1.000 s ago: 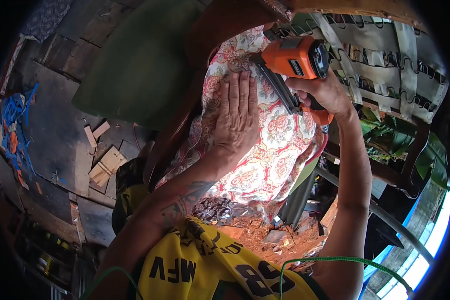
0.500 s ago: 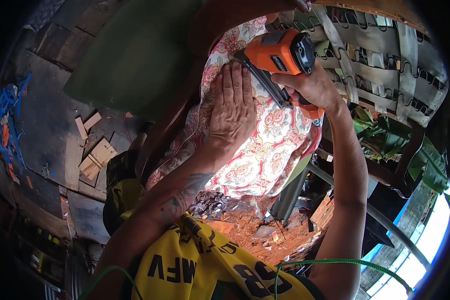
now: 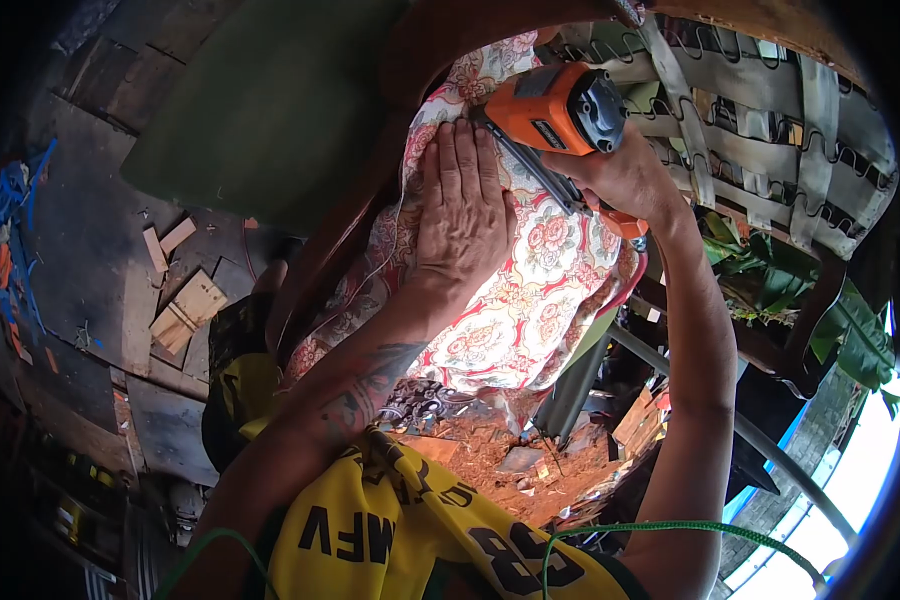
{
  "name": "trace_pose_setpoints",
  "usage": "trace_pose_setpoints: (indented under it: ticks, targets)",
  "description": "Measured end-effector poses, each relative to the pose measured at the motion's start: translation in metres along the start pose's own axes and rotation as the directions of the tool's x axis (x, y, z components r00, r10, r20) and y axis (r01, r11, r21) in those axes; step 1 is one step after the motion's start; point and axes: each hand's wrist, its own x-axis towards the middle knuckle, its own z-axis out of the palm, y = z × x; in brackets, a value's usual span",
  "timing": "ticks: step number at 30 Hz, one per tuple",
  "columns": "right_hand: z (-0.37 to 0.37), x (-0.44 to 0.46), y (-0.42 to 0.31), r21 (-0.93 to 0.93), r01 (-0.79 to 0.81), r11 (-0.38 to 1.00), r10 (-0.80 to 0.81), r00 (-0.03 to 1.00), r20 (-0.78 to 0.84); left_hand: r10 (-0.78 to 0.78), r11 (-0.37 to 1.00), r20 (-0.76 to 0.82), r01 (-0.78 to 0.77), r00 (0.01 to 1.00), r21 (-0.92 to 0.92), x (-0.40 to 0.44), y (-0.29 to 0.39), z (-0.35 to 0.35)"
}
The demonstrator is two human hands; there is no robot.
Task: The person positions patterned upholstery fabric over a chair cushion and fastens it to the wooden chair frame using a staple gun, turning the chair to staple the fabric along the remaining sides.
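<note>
My left hand [image 3: 460,220] lies flat on a floral fabric [image 3: 545,240] in red, cream and white, its fingers stretched out and pointing away from me. My right hand [image 3: 638,178] is wrapped round the handle of an orange and black staple gun [image 3: 542,108]. The gun's nose is close to the fabric, just right of my left fingertips; whether it touches cannot be made out. Its dark magazine slants down to the right above the cloth. The fabric covers a piece of furniture with a dark brown wooden frame [image 3: 315,250].
At upper right is a seat frame with woven straps [image 3: 740,85] and wire springs. A green panel [image 3: 260,110] is at upper left. Wood offcuts [image 3: 188,310] and blue strips [image 3: 12,210] lie on the board floor. A green cord [image 3: 670,523] crosses near me.
The view has shifted slightly. The staple gun and my right hand sit a touch lower against the fabric, while my left hand stays flat in nearly the same place.
</note>
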Motion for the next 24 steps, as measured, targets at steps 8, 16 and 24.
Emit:
trace_pose_setpoints:
  ticks: [8,16,24]
  targets:
    - [-0.002,0.000,-0.012,0.085,-0.188,0.978,0.186,0.982,0.031,-0.006,1.000,0.001,0.006,1.000,0.001,0.000,-0.001,0.003]
    - [0.002,0.002,0.000,-0.033,0.080,0.996,-0.081,0.996,-0.026,0.002,1.000,-0.003,-0.002,1.000,0.016,0.001,-0.002,0.003]
    - [0.000,0.004,-0.005,-0.035,-0.036,0.999,0.037,0.999,0.015,0.000,1.000,0.000,0.000,1.000,0.020,0.001,-0.002,0.004]
